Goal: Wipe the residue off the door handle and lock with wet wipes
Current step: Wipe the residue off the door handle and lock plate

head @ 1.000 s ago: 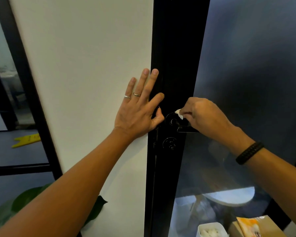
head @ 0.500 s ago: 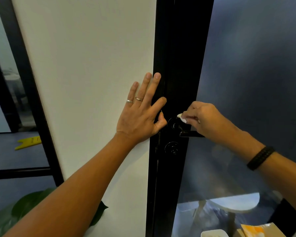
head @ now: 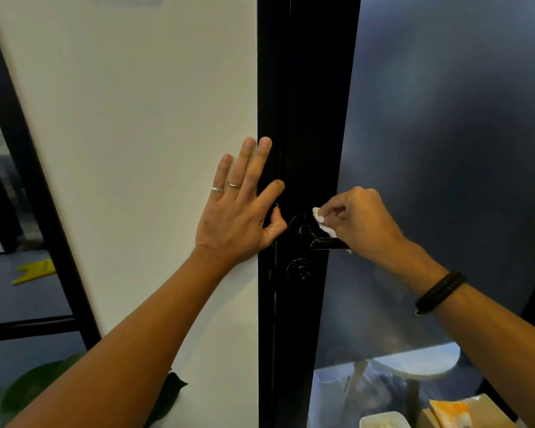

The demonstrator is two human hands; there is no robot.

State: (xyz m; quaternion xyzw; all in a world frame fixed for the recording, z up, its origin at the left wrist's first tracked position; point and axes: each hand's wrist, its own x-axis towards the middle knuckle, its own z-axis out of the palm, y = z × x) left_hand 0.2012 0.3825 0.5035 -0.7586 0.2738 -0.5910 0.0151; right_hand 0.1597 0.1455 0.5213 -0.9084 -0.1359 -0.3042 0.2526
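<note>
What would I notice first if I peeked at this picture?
Two bare arms reaching up from the bottom. The left hand lies flat with straight fingers on the white wall, while the right hand pinches a white wet wipe against the black door handle, just above the round lock.

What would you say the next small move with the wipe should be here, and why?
Probably slide the wet wipe down from the round plate at the handle's base onto the door handle lever. The right hand pinches the wipe against the plate's upper right edge, while the lever and the lock below are uncovered. The left hand lies flat on the white wall, bracing.
</note>
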